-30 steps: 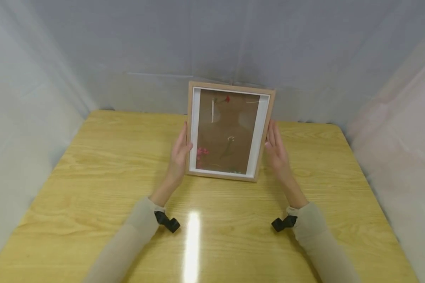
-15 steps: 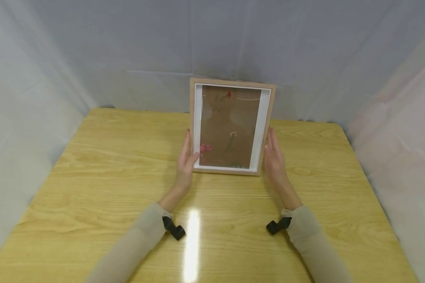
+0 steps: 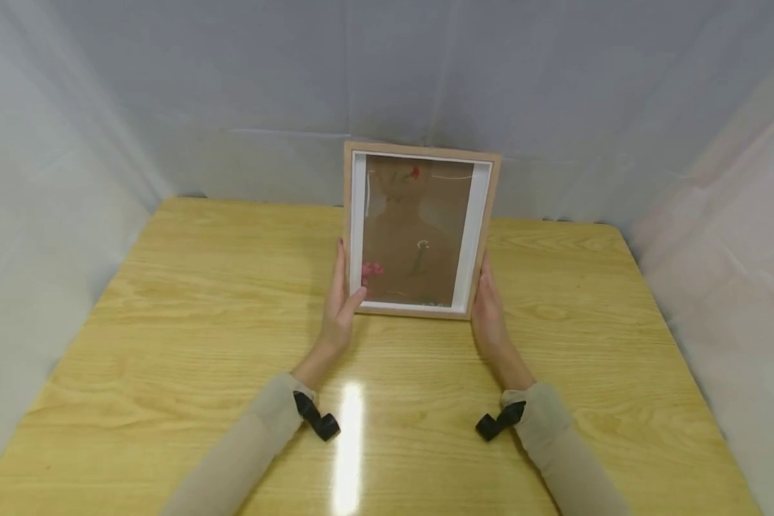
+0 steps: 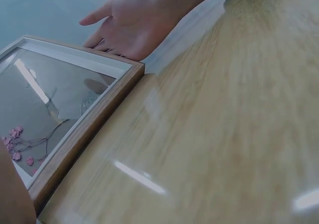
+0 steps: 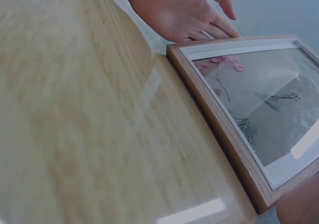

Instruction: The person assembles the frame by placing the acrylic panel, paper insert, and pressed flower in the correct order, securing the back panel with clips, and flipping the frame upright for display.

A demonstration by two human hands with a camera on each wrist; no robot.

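A light wooden picture frame with a white inner border stands tilted back at the table's far side. Behind its clear front, a brown panel bears a red flower, a pale flower and pink flowers. My left hand lies along the frame's lower left side, fingers fairly straight against the edge. In the right wrist view, that hand's thumb is raised off the frame. Against the lower right side rests my right hand; the left wrist view shows its thumb spread away. Some right fingertips are hidden behind the frame.
The glossy wooden table reflects a bright strip of light near its front. A grey-white sheet hangs right behind the frame, and pale sheets close off both sides. Each wrist carries a black camera mount.
The frame has shifted slightly away and sits a bit straighter. Both hands have slid down its sides towards me, and the right hand has moved left, in against the edge.
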